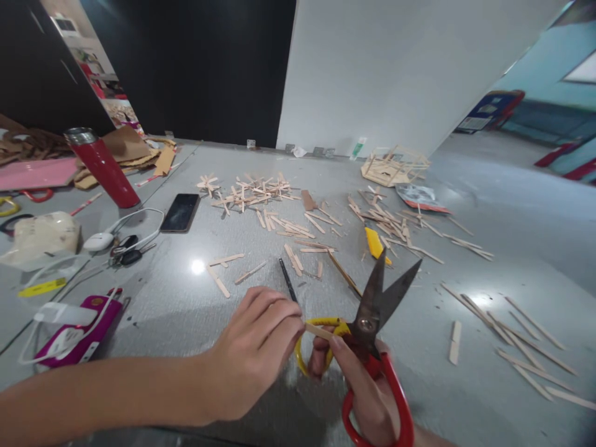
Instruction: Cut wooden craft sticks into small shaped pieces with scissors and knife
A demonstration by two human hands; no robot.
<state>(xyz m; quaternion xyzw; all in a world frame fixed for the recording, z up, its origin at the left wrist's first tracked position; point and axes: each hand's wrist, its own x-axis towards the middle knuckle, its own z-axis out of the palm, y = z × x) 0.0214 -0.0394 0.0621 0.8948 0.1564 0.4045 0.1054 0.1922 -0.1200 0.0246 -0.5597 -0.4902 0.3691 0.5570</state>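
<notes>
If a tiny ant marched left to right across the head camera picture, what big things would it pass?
Red bottle → dark phone → left hand → red-and-yellow scissors → lone short wooden stick on the table.

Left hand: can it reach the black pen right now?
Probably yes: the black pen lies just beyond the left hand, its far end uncovered. That hand pinches a wooden stick, though.
</notes>
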